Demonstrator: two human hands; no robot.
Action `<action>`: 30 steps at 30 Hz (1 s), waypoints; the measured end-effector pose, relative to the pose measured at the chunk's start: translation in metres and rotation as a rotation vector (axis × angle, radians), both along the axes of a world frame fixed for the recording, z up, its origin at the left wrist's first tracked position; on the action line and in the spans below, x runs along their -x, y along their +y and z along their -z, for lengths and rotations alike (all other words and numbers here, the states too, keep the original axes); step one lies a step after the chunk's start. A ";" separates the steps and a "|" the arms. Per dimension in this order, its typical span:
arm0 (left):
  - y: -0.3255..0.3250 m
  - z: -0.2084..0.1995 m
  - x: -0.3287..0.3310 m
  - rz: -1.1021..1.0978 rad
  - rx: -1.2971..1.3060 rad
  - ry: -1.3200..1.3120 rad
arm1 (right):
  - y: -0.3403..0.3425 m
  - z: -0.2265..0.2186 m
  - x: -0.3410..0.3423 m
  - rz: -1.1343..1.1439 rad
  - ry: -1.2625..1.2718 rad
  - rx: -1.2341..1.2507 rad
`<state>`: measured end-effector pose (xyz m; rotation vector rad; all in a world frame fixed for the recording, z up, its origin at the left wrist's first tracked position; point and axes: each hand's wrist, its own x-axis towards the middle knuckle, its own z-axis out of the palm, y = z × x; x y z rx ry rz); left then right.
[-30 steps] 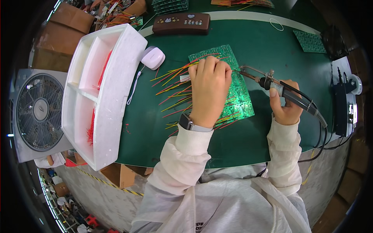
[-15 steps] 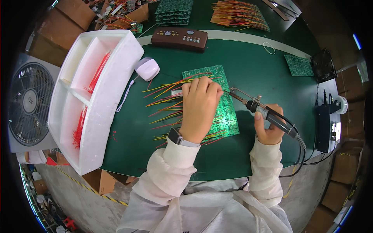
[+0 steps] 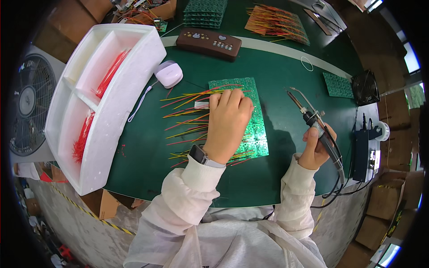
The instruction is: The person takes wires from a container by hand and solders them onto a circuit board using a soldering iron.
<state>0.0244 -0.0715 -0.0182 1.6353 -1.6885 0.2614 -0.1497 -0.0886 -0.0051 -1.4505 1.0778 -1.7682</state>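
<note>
A green circuit board panel point(image 3: 260, 134) lies on the table in front of me, with red and yellow wires point(image 3: 185, 127) sticking out past its left side. Over the upper part of the panel rests my left hand point(image 3: 228, 123), fingers curled down and closed; its fingertips and whatever they pinch are hidden from view. My right hand point(image 3: 315, 149) is wrapped around a soldering iron point(image 3: 313, 120) with a thin metal guide tube alongside. The iron's tip points up and away, right of the panel and apart from it.
At left stands a white foam tray point(image 3: 129, 107) holding red wires. Beyond the panel lie a lilac case point(image 3: 169, 74), a brown pencil case point(image 3: 208, 43), stacked boards point(image 3: 203, 13) and a wired board bundle point(image 3: 277, 24). A small black fan point(image 3: 365, 87) and soldering station point(image 3: 367, 152) stand right.
The soldering iron in my right hand has swung off the panel, its tip now up and to the right. My left hand stays over the panel. The whole view has shifted slightly.
</note>
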 end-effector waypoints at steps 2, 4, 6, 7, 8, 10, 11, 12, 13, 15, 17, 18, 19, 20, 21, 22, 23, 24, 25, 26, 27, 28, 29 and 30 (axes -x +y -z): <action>-0.001 0.002 0.000 0.003 0.006 -0.003 | -0.002 0.000 0.001 0.013 0.045 -0.012; 0.000 0.004 -0.002 0.005 -0.005 -0.010 | -0.001 0.000 0.004 0.027 0.070 -0.041; 0.002 0.000 -0.003 0.002 -0.010 -0.020 | -0.001 0.003 0.005 0.035 0.093 -0.065; 0.005 -0.004 -0.001 -0.005 -0.006 0.024 | -0.001 0.005 0.005 0.082 0.148 -0.006; 0.007 -0.010 -0.002 -0.013 -0.002 0.067 | 0.000 0.008 0.004 0.128 0.200 0.054; 0.017 -0.029 -0.010 -0.034 0.023 0.061 | 0.003 0.009 0.003 0.107 0.294 0.092; 0.027 -0.040 -0.016 -0.067 0.080 0.120 | 0.003 0.010 -0.001 0.087 0.361 0.173; 0.038 -0.049 -0.022 -0.102 0.137 0.176 | 0.003 0.011 -0.004 0.065 0.425 0.256; 0.056 -0.058 -0.030 -0.147 0.158 0.182 | 0.003 0.011 -0.004 0.070 0.477 0.268; 0.099 -0.070 -0.050 -0.259 0.190 0.166 | 0.002 0.009 0.000 0.064 0.491 0.256; 0.134 -0.081 -0.086 -0.399 0.191 0.145 | 0.003 0.012 0.003 0.058 0.486 0.211; 0.153 -0.091 -0.108 -0.479 0.183 0.143 | 0.005 0.009 0.001 0.049 0.467 0.186; 0.167 -0.100 -0.133 -0.547 0.062 0.100 | 0.006 0.010 0.001 0.042 0.446 0.166; 0.175 -0.107 -0.159 -0.614 -0.057 0.063 | 0.007 0.011 0.001 0.036 0.430 0.150; 0.181 -0.110 -0.185 -0.601 -0.156 0.015 | 0.009 0.011 0.000 0.019 0.426 0.166; 0.186 -0.109 -0.206 -0.595 -0.254 -0.034 | 0.009 0.012 -0.002 0.023 0.430 0.163; 0.191 -0.102 -0.221 -0.623 -0.237 -0.030 | 0.009 0.013 -0.004 0.027 0.435 0.163; 0.194 -0.091 -0.234 -0.611 -0.437 -0.200 | 0.010 0.013 -0.004 0.006 0.425 0.185; 0.195 -0.078 -0.244 -0.584 -0.636 -0.367 | 0.010 0.016 -0.003 -0.012 0.428 0.176; 0.191 -0.065 -0.243 -0.496 -0.550 -0.234 | 0.012 0.017 0.000 -0.011 0.437 0.161; 0.190 -0.060 -0.246 -0.492 -0.542 -0.209 | 0.013 0.016 0.000 -0.013 0.434 0.180; 0.188 -0.060 -0.245 -0.485 -0.541 -0.184 | 0.015 0.015 -0.001 -0.007 0.436 0.188; 0.188 -0.060 -0.247 -0.481 -0.534 -0.181 | 0.018 0.015 -0.002 -0.008 0.447 0.201; 0.188 -0.060 -0.251 -0.478 -0.541 -0.102 | 0.020 0.014 -0.004 -0.010 0.458 0.213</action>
